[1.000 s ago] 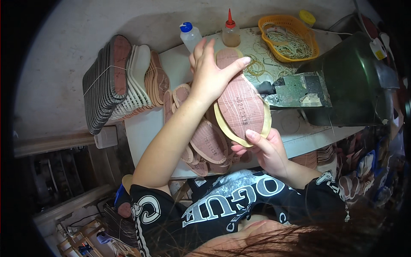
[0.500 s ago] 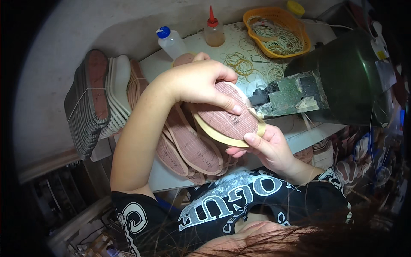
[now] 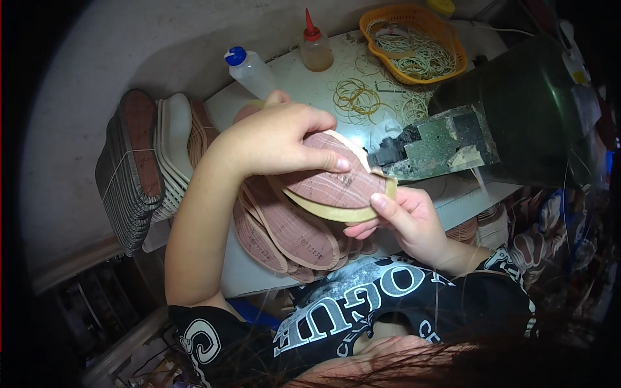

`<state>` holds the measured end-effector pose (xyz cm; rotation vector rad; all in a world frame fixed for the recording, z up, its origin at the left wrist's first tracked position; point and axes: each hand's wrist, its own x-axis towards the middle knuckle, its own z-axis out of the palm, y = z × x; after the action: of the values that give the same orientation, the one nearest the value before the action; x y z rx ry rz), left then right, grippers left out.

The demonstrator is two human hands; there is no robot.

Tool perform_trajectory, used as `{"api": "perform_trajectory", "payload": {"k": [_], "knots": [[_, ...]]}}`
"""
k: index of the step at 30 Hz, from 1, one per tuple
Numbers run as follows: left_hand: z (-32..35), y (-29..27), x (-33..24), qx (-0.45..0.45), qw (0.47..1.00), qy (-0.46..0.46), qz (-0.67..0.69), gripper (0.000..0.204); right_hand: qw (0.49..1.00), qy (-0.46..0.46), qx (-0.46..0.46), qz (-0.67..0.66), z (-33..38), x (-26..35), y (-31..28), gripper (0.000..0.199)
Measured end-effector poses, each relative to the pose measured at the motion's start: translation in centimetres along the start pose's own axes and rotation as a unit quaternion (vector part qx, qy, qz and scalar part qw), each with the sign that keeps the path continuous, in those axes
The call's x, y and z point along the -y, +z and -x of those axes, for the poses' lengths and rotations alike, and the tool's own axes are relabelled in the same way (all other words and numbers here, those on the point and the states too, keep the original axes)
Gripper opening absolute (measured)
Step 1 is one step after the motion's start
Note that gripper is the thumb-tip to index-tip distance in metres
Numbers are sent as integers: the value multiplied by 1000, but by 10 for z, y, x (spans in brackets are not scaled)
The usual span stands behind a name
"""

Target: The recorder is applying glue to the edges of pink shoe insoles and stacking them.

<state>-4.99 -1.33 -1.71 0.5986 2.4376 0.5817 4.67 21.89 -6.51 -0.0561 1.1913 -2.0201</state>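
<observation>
Two bare hands grip one pinkish-brown shoe sole with a pale tan rim [image 3: 333, 187], held over the front edge of the white worktable [image 3: 304, 77], in the only view, the head camera. The left hand [image 3: 275, 139] lies palm-down across the sole's top, fingers curled over it and fingertips pressing its ribbed face. The right hand [image 3: 407, 220] clasps the sole's near edge from below, thumb on the rim. The sole's far end touches the dark nozzle of the green metal machine [image 3: 511, 123] (how far it enters, I cannot tell). Beneath the held sole lies a fanned pile of similar pinkish soles [image 3: 291, 236]. Left of them stands a bundled stack of grey and white soles [image 3: 139, 168]. Further back are a blue-capped clear bottle [image 3: 249, 70], a red-tipped glue bottle [image 3: 315, 46], loose yellow rubber bands [image 3: 356, 97] and an orange plastic basket of rubber bands [image 3: 414, 42].
</observation>
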Motion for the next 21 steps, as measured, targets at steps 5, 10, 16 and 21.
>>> {"api": "perform_trajectory", "payload": {"k": [5, 10, 16, 21], "knots": [[1, -1, -5, 10, 1000, -3, -9, 52, 1000, -8, 1, 12, 1, 0, -1, 38], [6, 1, -3, -17, 1000, -12, -17, 51, 1000, -13, 15, 14, 0, -2, -2, 36], [46, 2, -20, -52, 994, 100, 2, 47, 996, 55, 73, 0, 15, -10, 4, 25], [95, 14, -48, -96, 995, 7, 40, 41, 999, -29, -6, 35, 23, 0, 4, 15]]}}
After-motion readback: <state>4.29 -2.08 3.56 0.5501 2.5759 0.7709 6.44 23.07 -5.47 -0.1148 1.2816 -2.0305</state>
